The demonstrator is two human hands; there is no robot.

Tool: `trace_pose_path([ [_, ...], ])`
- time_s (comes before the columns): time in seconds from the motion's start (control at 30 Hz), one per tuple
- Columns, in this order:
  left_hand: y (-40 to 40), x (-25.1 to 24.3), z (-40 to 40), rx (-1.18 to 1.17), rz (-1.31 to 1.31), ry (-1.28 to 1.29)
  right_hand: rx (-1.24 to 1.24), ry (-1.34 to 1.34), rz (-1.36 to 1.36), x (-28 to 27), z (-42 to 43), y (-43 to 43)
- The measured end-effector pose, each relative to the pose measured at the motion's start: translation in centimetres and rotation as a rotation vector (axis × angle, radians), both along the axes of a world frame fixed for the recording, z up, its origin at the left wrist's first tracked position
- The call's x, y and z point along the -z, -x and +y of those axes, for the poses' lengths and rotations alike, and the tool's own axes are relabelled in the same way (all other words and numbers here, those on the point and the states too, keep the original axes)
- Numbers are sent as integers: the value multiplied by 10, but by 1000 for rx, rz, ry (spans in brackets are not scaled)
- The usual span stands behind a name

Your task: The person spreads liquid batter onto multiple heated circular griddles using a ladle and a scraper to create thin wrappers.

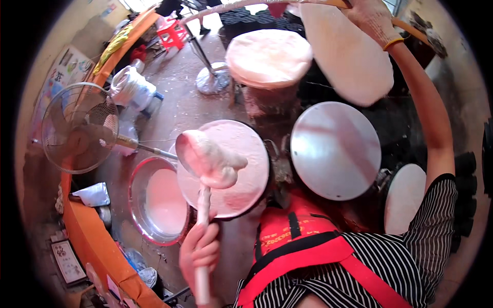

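My left hand (200,246) grips the pale handle of a ladle (187,152) heaped with thick, stringy white batter or dough. The ladle is above a round griddle (252,169) covered with a pale layer. My right hand (368,21), in a knitted glove, is raised at top right and closed around a wooden pole (412,30); its fingertips are partly hidden. A large, thin pale sheet (346,61) hangs beside and below the glove. Left of the griddle stands a metal basin (134,200) of milky batter (165,204).
A round metal lid (335,150) lies right of the griddle. Beyond is a stack of round pale sheets (269,57) on a support. A caged fan (79,127) stands at left, near an orange counter (88,235). Another pale round surface (404,198) is at right.
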State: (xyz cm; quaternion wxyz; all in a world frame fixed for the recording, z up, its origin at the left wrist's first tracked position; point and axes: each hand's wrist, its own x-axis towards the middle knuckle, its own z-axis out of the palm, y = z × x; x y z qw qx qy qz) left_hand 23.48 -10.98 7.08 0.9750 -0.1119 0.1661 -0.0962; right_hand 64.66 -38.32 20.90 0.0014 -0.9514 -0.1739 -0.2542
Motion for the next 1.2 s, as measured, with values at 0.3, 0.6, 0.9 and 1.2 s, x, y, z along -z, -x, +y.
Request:
trace_pose_path([
  [0.3, -102, 64, 107, 241, 271, -455, -453, 273, -433, 204, 147, -137],
  [0.6, -113, 47, 155, 254, 315, -484, -450, 27, 13, 326, 227, -112],
  [0.9, -105, 19, 116, 233, 329, -570, -295, -132, 11, 356, 265, -99],
  [1.2, -115, -8, 1, 531, 254, -708, -288, -777, 815, 256, -61, 163],
])
